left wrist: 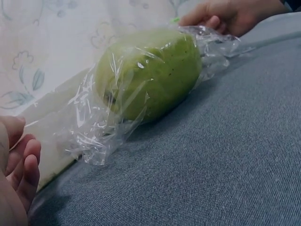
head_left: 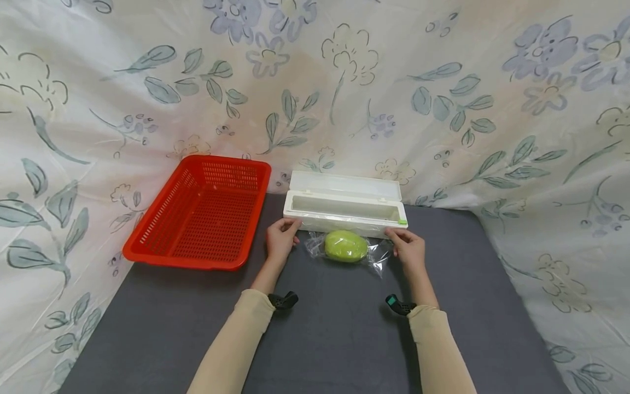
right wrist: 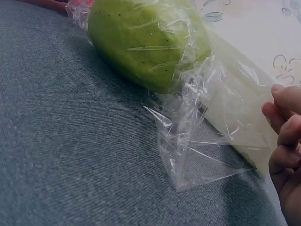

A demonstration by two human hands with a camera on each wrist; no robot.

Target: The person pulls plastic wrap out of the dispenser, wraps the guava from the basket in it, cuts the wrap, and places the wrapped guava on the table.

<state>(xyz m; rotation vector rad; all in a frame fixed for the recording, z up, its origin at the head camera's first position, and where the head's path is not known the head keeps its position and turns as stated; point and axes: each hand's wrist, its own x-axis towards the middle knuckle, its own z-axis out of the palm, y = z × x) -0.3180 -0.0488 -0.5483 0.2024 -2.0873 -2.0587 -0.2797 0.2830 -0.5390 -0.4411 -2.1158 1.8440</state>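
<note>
A green fruit (head_left: pixel 345 246), mango-like in shape, lies on the grey table inside crinkled clear plastic wrap (head_left: pixel 379 254). Right behind it stands a long white cling-film box (head_left: pixel 346 218) with its lid (head_left: pixel 344 184) raised. My left hand (head_left: pixel 280 239) pinches a film edge between thumb and forefinger at the box's left front corner. At the right front corner, my right hand (head_left: pixel 410 250) pinches the film's other end. Film (right wrist: pixel 225 108) spans the box front in the right wrist view. In the left wrist view, the fruit (left wrist: pixel 150 75) sits between both hands.
A red plastic basket (head_left: pixel 194 262) with perforated walls stands left of the box, near my left hand. A small green slider (head_left: pixel 402 222) sits at the box's right end. Floral cloth (head_left: pixel 354 98) hangs behind the dark grey table (head_left: pixel 339 339).
</note>
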